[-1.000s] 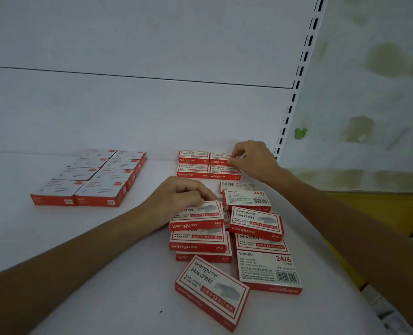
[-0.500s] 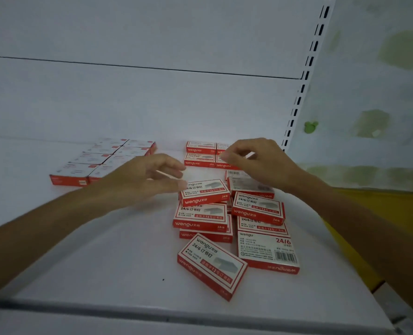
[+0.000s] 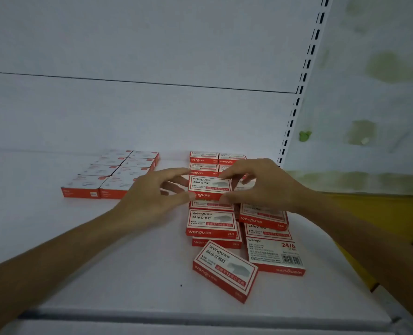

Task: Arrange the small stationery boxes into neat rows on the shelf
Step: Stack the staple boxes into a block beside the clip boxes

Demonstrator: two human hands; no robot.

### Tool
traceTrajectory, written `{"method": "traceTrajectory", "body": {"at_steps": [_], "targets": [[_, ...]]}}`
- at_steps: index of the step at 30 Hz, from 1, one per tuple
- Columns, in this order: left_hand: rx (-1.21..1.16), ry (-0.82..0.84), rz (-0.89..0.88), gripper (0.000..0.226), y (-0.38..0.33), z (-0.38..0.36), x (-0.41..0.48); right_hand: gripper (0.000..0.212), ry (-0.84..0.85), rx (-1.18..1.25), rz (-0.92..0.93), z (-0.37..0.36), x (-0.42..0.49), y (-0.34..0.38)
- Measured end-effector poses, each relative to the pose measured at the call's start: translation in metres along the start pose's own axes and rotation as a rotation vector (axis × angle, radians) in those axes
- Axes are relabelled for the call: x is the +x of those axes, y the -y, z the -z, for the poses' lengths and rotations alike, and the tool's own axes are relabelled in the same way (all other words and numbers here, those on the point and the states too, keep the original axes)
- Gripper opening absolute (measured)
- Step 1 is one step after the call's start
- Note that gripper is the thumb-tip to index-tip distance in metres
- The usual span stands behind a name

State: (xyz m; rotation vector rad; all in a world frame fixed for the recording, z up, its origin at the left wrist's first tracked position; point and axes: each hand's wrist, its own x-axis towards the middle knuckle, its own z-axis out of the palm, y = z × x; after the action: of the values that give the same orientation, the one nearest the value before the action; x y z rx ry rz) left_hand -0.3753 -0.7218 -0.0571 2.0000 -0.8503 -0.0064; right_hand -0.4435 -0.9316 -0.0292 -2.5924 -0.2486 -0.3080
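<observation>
We see both hands meeting over one red-and-white staple box (image 3: 210, 187), lying flat with its printed face up, toward the far right of the white shelf (image 3: 104, 262). The left hand (image 3: 152, 197) pinches its left end, thumb on the near edge and forefinger reaching along the far edge, the other fingers loosely spread. The right hand (image 3: 261, 187) takes the right end the same way, thumb near, fingers curled over the far side. We cannot tell whether this box is lifted or rests on the one beneath it.

Just beyond it, against the back panel (image 3: 128, 117), stand two short rows (image 3: 215, 163) of two boxes each, squared together. Nearer to us lies the loose pile (image 3: 211, 222), its boxes overlapping and unaligned. At its near end a tilted box (image 3: 224, 269) sits skewed to the shelf edge, and just right of it a barcode box (image 3: 275, 256) lies label side down.

Well apart, at far left, a left block (image 3: 111, 172) of boxes is set two across and four deep. A slotted upright (image 3: 297, 105) rises at the right end of the shelf.
</observation>
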Motion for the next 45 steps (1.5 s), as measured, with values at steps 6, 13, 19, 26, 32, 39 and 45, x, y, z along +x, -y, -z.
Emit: {"method": "traceTrajectory", "body": {"at_steps": [6, 13, 19, 26, 32, 39, 45], "targets": [[-0.125, -0.204, -0.048, 0.038, 0.000, -0.008, 0.010, 0.047, -0.394, -0.014, 0.046, -0.007, 0.011, 0.004], [-0.018, 0.004, -0.067, 0.073, 0.008, -0.008, 0.000, 0.052, -0.508, -0.149, 0.148, -0.016, 0.016, 0.005], [-0.080, 0.050, 0.023, 0.069, 0.003, -0.021, 0.002, 0.047, -0.510, -0.192, 0.186, -0.012, 0.019, 0.005], [-0.207, -0.020, 0.003, 0.077, 0.002, -0.022, -0.001, 0.049, -0.537, -0.151, 0.153, -0.014, 0.024, 0.004], [-0.213, 0.015, 0.050, 0.075, 0.001, -0.021, 0.000, 0.046, -0.474, -0.169, 0.120, -0.012, 0.028, 0.004], [-0.118, -0.015, -0.014, 0.073, 0.002, -0.018, 0.002, 0.043, -0.413, -0.122, 0.075, -0.009, 0.035, 0.000], [-0.066, 0.055, 0.044, 0.060, 0.002, -0.022, 0.003, 0.043, -0.438, -0.106, -0.031, -0.008, 0.050, -0.012]]}}
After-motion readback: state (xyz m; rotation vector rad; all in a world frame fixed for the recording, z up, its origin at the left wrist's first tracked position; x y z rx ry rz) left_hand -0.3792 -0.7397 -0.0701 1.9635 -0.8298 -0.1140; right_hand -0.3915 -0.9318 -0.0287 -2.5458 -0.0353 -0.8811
